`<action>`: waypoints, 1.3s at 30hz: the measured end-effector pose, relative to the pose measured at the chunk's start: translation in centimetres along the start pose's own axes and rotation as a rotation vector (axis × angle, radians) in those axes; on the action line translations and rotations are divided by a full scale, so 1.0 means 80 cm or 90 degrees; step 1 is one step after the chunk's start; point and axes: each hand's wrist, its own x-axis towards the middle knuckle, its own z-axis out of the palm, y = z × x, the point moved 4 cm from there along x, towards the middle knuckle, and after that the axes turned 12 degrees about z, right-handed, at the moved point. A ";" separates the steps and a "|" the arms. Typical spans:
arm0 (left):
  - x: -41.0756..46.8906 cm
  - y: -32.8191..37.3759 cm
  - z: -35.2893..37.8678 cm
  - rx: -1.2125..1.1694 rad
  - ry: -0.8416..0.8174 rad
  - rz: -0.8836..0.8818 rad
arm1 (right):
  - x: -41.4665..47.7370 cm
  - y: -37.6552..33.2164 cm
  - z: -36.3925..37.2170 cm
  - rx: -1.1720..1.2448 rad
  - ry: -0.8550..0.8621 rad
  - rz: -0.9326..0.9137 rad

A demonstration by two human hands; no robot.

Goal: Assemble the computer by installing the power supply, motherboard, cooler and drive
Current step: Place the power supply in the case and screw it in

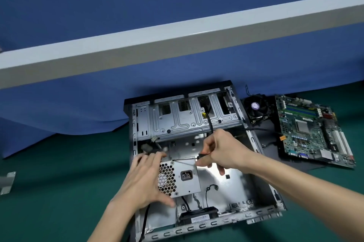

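Note:
An open metal computer case (246,186) lies flat on the green table. The grey power supply (187,179) sits inside it at the left, its honeycomb grille and power socket facing up. My left hand (143,180) grips the supply's left side, fingers over its far edge and thumb at its near corner. My right hand (220,150) holds a screwdriver (189,159) whose thin shaft points left to the supply's upper corner. The motherboard (311,131) and the black cooler fan (256,108) lie outside the case at the right.
A drive cage (187,117) fills the case's far end, with black cables and a yellow connector (204,114) hanging over it. A small fan unit (199,215) sits at the case's near wall. A metal bracket (6,181) lies far left. A blue partition stands behind.

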 end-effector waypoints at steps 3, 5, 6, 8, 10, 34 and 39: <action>0.002 0.004 0.003 0.014 0.010 0.029 | -0.004 0.002 0.003 -0.028 0.032 -0.018; 0.005 0.006 0.006 0.033 0.026 0.039 | -0.008 0.004 0.003 -0.045 0.056 -0.028; 0.006 0.007 0.008 0.037 0.036 0.039 | -0.010 0.006 0.001 -0.048 0.066 -0.030; 0.007 0.007 0.012 0.031 0.058 0.029 | -0.014 0.008 -0.002 -0.048 0.080 -0.033; 0.010 0.007 0.012 0.011 0.090 0.009 | -0.018 0.009 -0.006 -0.049 0.093 -0.037; 0.098 0.065 0.024 -0.052 0.082 0.035 | -0.041 0.047 -0.064 -0.071 0.255 -0.051; 0.098 0.068 0.023 -0.040 0.118 0.038 | -0.035 0.040 -0.066 -0.081 0.263 -0.050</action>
